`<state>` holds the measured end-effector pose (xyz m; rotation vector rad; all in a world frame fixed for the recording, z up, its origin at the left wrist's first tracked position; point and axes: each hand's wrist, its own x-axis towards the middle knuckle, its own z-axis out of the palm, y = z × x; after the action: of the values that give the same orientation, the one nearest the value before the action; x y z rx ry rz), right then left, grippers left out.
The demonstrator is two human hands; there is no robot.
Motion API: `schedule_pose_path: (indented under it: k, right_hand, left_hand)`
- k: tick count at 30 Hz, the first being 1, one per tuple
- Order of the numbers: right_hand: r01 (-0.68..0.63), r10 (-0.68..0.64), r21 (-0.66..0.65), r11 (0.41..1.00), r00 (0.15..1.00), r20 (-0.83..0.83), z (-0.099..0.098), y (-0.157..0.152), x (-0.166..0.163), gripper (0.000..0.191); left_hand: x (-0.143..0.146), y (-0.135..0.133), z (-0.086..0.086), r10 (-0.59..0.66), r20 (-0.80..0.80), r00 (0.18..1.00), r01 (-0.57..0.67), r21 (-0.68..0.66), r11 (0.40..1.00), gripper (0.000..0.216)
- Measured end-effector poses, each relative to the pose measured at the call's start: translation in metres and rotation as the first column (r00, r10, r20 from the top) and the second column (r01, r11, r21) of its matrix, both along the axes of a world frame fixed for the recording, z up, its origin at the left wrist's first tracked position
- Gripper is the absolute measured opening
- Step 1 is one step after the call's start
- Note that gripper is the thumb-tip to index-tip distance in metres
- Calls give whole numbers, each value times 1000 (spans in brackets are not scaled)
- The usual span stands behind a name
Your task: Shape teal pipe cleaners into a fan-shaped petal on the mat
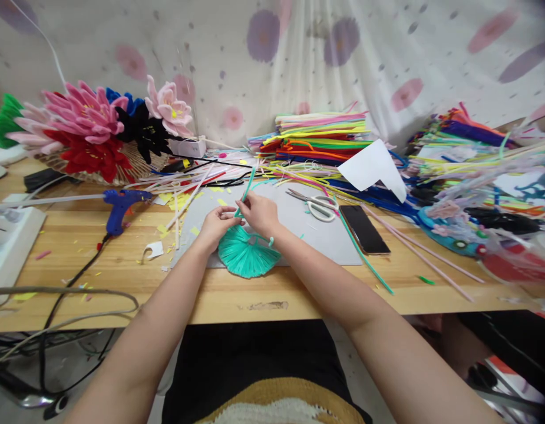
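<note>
A turquoise fan-shaped piece [248,254], made of pipe cleaners, lies at the near edge of the grey mat [316,244]. Just above it, my left hand [219,225] has its fingers closed around the lower part of a turquoise pipe cleaner [250,181]. My right hand [260,213] pinches the same pipe cleaner a little higher, and its free end points up and away from me. A small curled turquoise end sticks out beside my right wrist. Scissors with white handles [320,207] rest on the mat to the right.
A blue glue gun [122,209] and its cable lie left. Behind it stand felt-like flowers [91,118]. Bundles of coloured pipe cleaners [316,138] line the back. A phone [365,229] and a loose turquoise pipe cleaner [365,256] lie right. White paper [372,171] leans among the bundles.
</note>
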<state>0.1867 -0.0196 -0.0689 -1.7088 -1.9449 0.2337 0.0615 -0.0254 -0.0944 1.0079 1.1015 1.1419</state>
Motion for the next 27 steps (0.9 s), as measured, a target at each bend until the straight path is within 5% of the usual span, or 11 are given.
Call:
schedule_pose_path:
  k: [6,11,19,27]
  right_hand:
    - [18,-15,-26,999,993,115,6,-2,2,29]
    - [-90,100,-53,995,960,261,6,2,3,26]
    - [-97,97,-15,995,968,233,4,13,2,28]
    - [-118,127,-84,989,986,106,0,20,3,23]
  left_hand:
    - [-1,2,-2,-26,63,998,26,-3,1000,52]
    - [-3,2,-7,2,41,999,0,-54,999,66]
    - [2,2,-5,55,9,998,-55,-59,997,84]
    - [3,5,-10,170,-159,973,-137,201,970,62]
